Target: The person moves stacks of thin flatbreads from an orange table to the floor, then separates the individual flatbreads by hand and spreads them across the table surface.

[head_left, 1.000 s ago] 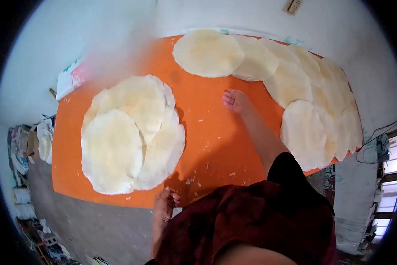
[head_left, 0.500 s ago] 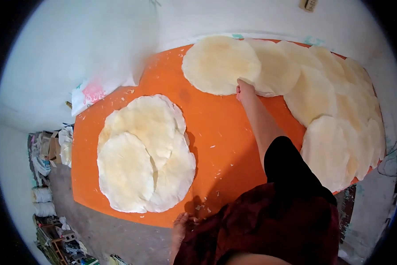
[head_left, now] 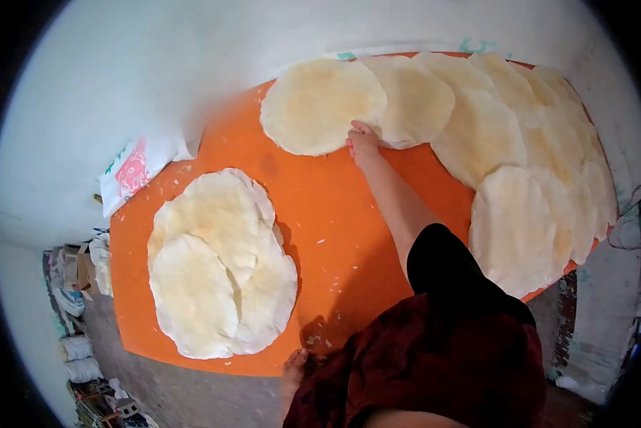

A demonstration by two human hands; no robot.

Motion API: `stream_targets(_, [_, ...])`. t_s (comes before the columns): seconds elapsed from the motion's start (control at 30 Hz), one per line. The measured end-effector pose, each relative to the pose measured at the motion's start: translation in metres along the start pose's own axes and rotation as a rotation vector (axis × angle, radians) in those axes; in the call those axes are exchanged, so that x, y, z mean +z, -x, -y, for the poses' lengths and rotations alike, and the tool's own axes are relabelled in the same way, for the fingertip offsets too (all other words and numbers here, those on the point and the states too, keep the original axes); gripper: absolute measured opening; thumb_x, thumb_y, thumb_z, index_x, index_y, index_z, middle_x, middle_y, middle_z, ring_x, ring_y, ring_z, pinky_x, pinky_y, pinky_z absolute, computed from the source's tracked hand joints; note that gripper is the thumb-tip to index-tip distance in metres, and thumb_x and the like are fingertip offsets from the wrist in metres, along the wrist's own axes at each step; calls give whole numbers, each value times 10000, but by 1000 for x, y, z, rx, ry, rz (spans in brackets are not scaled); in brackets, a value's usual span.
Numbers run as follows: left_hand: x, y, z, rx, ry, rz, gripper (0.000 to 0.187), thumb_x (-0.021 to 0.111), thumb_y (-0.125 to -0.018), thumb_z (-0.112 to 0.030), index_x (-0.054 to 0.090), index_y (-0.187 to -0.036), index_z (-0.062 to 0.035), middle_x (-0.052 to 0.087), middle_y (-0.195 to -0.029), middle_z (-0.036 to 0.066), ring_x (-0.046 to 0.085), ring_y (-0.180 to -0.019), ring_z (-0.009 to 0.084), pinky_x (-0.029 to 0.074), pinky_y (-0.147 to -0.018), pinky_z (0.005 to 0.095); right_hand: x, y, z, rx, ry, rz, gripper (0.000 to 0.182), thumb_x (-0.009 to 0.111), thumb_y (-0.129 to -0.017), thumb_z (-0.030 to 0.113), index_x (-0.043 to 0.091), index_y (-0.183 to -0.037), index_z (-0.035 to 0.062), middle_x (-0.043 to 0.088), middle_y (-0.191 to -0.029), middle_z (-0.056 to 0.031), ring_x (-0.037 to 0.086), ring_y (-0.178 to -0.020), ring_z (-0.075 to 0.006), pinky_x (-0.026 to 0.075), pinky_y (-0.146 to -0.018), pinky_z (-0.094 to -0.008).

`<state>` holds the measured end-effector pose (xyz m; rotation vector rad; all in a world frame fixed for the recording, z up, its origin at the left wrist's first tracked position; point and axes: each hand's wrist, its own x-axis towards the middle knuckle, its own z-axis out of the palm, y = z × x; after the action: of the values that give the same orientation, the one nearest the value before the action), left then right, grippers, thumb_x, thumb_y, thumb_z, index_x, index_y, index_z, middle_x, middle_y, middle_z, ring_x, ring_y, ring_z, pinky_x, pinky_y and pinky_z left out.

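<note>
Thin round pale sheets lie on an orange table. My right hand is at the lower right edge of the round sheet at the top centre, its fingers bent together at that edge. This sheet partly overlaps another round sheet to its right. My left hand is at the table's front edge, partly hidden by dark red clothing; its fingers are too unclear to read. A pile of overlapping sheets lies on the left side of the table.
Many overlapping sheets cover the table's right side. A white bag with pink print stands at the back left against the wall. Boxes and bundles are on the floor at the left. Small pale scraps are scattered over the table.
The view has shifted, so the right-hand sheets and my right arm appear further left. My right hand remains at the top centre sheet's edge, its fingers now showing more.
</note>
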<state>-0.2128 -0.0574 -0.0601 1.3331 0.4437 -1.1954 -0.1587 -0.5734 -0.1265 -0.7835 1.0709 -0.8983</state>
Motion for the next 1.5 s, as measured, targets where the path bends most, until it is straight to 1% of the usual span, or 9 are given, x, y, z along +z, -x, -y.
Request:
stream_targets(0.37, [28,-8,-26,-55,-11,199,257,479,-864,-291,546,-887,-44,592,-847,98,571,-834,232,473,-719,371,-2,54,40,11,291,155,105,543,-769,97,597,-857,80,501,-618,10,418,-470,-71,294,-363,-200])
stream_targets(0.57, [95,-102,-47,-53,395,810,480,386,-866,-483,463,-1103,-73,513,-1135,101,477,-1065,264,354,-922,433,-179,185,83,172,297,427,142,541,-746,141,598,-861,81,525,-653,14,453,-498,-71,350,-392,-204])
stream_targets(0.63, [133,-81,-60,84,464,669,522,377,-873,-466,402,-1207,-65,463,-1211,102,449,-1098,266,330,-949,444,-243,192,91,191,313,402,155,522,-716,98,593,-851,68,574,-739,-13,531,-625,-80,442,-523,-219])
stream_targets(0.73, [121,-124,-33,35,287,711,523,381,-880,-437,365,-1258,-76,474,-1209,82,441,-1111,239,321,-960,445,-287,194,93,-46,893,253,224,509,-731,120,579,-929,40,589,-903,-96,566,-843,-204,451,-756,-316])
stream_targets(0.87, [141,-111,-15,11,35,647,387,418,-887,-369,444,-1150,-85,530,-1103,35,494,-978,164,384,-870,338,-267,214,55,-901,1524,-84,320,538,-751,102,511,-1062,32,518,-1093,-92,463,-1050,-208,382,-883,-330])
stream_targets(0.97, [161,-99,-14,100,-82,590,342,496,-867,-304,457,-1122,-79,537,-1052,21,505,-926,144,404,-829,301,-214,240,5,-404,770,496,519,622,-743,166,404,-1203,63,444,-1184,-61,417,-1071,-219,378,-887,-358])
stream_targets(1.03, [155,-124,-2,166,-66,509,351,552,-844,-256,455,-1125,-69,535,-1026,15,509,-913,141,414,-817,293,-169,276,-1,-44,618,616,655,672,-716,299,365,-1228,30,432,-1165,-107,439,-1039,-215,417,-829,-331])
stream_targets(1.4, [155,-75,-6,258,-149,579,232,642,-784,-181,515,-932,-55,567,-907,28,530,-812,117,436,-737,257,-148,308,-5,206,411,671,390,519,-765,92,461,-1137,-7,538,-957,-53,503,-775,-95,433,-664,-232])
stream_targets(1.5, [149,-69,-5,353,-255,625,182,629,-789,-152,532,-904,-49,573,-888,22,531,-780,108,438,-713,246,-143,326,-10,-32,505,611,337,533,-772,102,488,-1092,8,525,-930,-36,486,-765,-81,421,-655,-217])
